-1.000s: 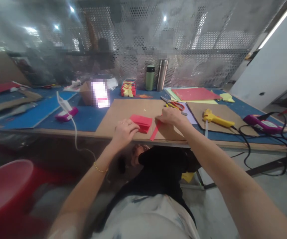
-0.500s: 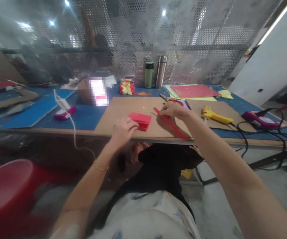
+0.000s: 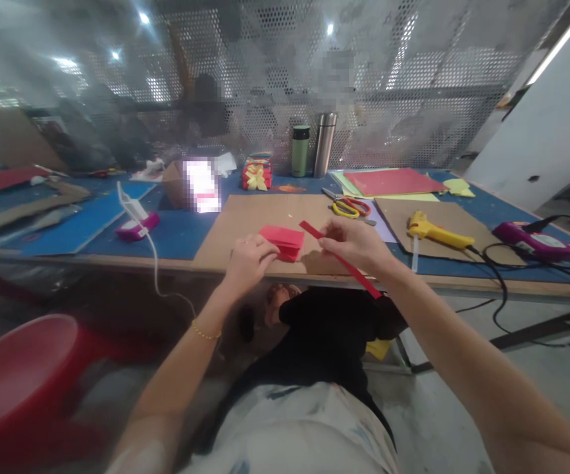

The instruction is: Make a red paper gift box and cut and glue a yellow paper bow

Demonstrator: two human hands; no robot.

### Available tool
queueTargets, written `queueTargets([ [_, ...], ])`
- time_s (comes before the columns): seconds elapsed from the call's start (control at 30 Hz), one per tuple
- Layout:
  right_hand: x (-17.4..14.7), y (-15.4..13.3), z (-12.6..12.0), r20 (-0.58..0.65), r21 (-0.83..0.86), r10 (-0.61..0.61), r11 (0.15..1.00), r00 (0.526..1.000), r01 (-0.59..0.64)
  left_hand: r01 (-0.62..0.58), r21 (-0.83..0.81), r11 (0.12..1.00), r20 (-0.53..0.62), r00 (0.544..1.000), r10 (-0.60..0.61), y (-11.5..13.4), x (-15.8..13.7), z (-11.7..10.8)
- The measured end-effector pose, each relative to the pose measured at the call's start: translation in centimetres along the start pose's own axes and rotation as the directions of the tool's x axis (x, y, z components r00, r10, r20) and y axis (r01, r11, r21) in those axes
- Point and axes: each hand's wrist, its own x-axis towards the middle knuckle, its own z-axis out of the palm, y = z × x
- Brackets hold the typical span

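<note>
Between thumb and fingers, my left hand [image 3: 251, 260] grips the left end of a folded red paper piece [image 3: 284, 241], whose layers gape a little at the right. A long red paper strip [image 3: 357, 274] is pinched in my right hand [image 3: 351, 241]. The strip slants down to the right, its lower end past the table edge. Under both hands lies a sheet of brown cardboard [image 3: 250, 209]. Scissors [image 3: 348, 207] with yellow and orange handles rest just beyond my right hand.
At right, a yellow glue gun [image 3: 438, 232] lies on another cardboard piece [image 3: 396, 212], near a purple power strip [image 3: 532, 239] with black cables. Behind stand a green flask [image 3: 300, 153] and a steel flask [image 3: 324, 146]. A lit phone [image 3: 203, 185] leans on a box. A red stool [image 3: 23, 368] is at left.
My right hand has lifted the red strip off the cardboard and drawn it slightly toward me, uncovering the scissors. My left hand keeps its hold on the folded paper. The view has shifted slightly.
</note>
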Motion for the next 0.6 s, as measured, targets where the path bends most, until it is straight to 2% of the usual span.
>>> queueTargets([
  [0.03,-0.6,0.0,0.3,-0.049,-0.124,-0.1,0.988,0.994,0.093,0.003,-0.002,1.0,0.0,1.0,-0.003,0.0,0.0,0.0],
  [0.1,-1.9,0.3,1.0,-0.093,-0.347,-0.318,0.899,0.944,0.269,0.01,-0.002,1.0,0.001,1.0,-0.01,0.2,0.0,0.0],
  [0.2,-3.4,1.2,1.8,-0.078,-0.549,-0.517,0.736,0.852,0.396,0.022,-0.006,1.0,0.003,1.0,-0.022,0.3,0.1,0.0],
  [0.3,-4.2,2.0,2.3,-0.066,-0.604,-0.634,0.64,0.77,0.475,0.033,-0.013,0.999,0.009,0.999,-0.032,0.5,0.1,-0.1],
  [0.43,-4.6,2.4,2.5,-0.108,-0.614,-0.75,0.567,0.653,0.549,0.035,-0.004,0.999,0.014,0.999,-0.035,0.6,0.1,-0.1],
  [0.5,-4.7,2.6,2.6,-0.124,-0.613,-0.764,0.561,0.633,0.557,0.032,-0.003,0.999,0.013,0.999,-0.032,0.5,0.0,-0.1],
  [0.6,-4.7,2.8,2.9,-0.12,-0.603,-0.748,0.577,0.653,0.551,0.037,-0.008,0.999,0.013,0.999,-0.037,0.5,0.0,-0.1],
])
